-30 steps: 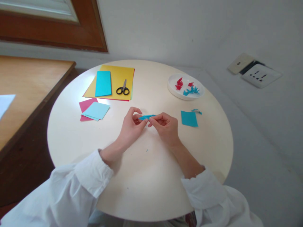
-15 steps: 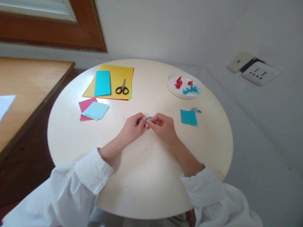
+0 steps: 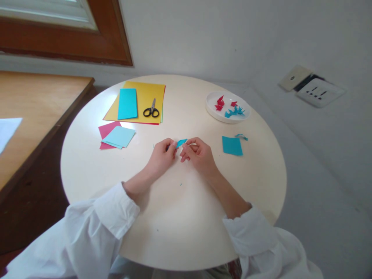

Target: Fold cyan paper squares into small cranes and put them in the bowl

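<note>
A small folded piece of blue paper [image 3: 181,143] is pinched between the thumb and fingers of my left hand [image 3: 165,152], its pointed end sticking out to the right. My right hand [image 3: 198,155] is close beside that tip, thumb and index finger slightly apart, the other fingers loosely curled; whether a fingertip touches the paper is hard to tell. To the right lies a flat blue paper square [image 3: 232,145] with a thin curled blue strip [image 3: 241,136] at its upper edge.
A white round dish [image 3: 220,116] holds small red and blue folded paper figures. Black-handled scissors [image 3: 151,111] and a blue paper rectangle [image 3: 127,104] rest on yellow sheets [image 3: 145,89]. Pale blue squares [image 3: 119,136] overlap pink ones [image 3: 107,130]. A wooden desk [image 3: 43,89] stands left.
My right fingers have opened and drawn slightly away from the blue paper, so more of it shows. My left hand keeps its pinch. The view has shifted slightly.
</note>
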A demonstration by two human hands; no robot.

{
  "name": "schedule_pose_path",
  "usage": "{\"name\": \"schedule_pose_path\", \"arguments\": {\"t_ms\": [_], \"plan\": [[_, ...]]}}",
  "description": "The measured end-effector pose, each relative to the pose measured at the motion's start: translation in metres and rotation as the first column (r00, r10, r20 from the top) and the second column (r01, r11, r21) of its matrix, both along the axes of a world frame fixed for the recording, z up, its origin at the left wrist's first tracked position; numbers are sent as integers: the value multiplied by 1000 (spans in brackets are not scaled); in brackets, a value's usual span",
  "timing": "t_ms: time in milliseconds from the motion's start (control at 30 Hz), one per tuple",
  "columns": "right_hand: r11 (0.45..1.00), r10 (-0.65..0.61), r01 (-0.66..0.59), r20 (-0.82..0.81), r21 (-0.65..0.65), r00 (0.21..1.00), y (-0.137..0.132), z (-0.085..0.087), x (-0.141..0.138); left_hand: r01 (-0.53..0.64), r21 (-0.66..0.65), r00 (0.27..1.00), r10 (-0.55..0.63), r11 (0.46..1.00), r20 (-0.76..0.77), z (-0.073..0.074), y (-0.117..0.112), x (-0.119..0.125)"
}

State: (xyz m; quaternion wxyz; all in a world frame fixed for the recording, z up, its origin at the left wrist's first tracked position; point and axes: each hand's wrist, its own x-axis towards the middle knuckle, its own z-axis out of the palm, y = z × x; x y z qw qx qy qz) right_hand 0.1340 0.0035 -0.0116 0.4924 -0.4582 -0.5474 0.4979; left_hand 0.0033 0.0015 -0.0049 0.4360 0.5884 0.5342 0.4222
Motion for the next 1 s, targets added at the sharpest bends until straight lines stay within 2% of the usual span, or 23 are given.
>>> {"name": "schedule_pose_path", "arguments": {"t_ms": [133, 367, 567, 833, 1000], "plan": [[998, 49, -51, 59, 40, 997, 0, -1, -2, 65, 31, 997, -66, 997, 36, 0, -1, 2], [998, 25, -27, 46, 52, 999, -1, 0, -3, 100, 124, 993, -90, 987, -80, 2, -3, 4], [998, 45, -47, 30, 50, 999, 1, 2, -1, 93, 127, 992, -81, 988, -94, 1, -4, 3], [996, -33, 24, 113, 85, 993, -1, 5, 0, 131, 127, 986, -115, 983, -123, 4, -2, 0], [998, -1, -4, 86, 67, 996, 2, 4, 1, 134, 137, 983, -115, 981, -142, 8, -3, -1]]}}
